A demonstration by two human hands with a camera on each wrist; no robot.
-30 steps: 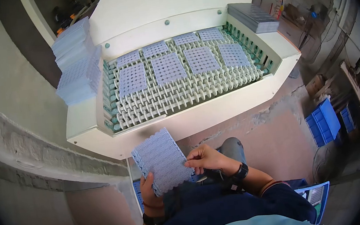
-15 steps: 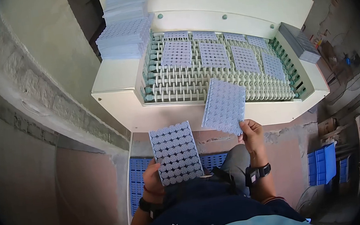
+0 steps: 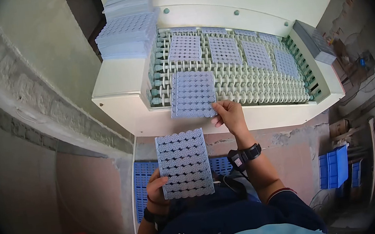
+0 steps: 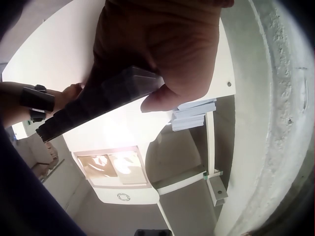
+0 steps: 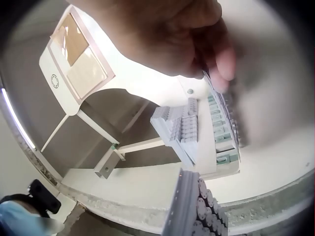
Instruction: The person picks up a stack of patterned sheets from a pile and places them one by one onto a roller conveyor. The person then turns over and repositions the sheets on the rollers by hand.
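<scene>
My left hand (image 3: 157, 186) holds a stack of light blue panels (image 3: 183, 159) by its left edge, thumb on top. Each panel is a rectangle of joined round discs with dark gaps and scalloped edges; the stack's thickness shows in the right wrist view (image 5: 184, 206). My right hand (image 3: 229, 115) pinches another such panel (image 3: 192, 93) at its near right corner. That panel overlaps the front left of the roller conveyor (image 3: 236, 92) in the head view. In the right wrist view it appears edge-on below the fingertips (image 5: 224, 73).
Several panels (image 3: 225, 50) lie in rows on the rollers. Tall panel stacks (image 3: 123, 36) stand on the machine's left ledge, and a grey stack (image 3: 314, 40) on its right. A rough wall (image 3: 48, 87) runs along the left. Blue crates (image 3: 334, 167) stand at right.
Both hands were at one stack. The right hand has since taken a panel from it and swung it forward and left to the front rollers. The head view has shifted too.
</scene>
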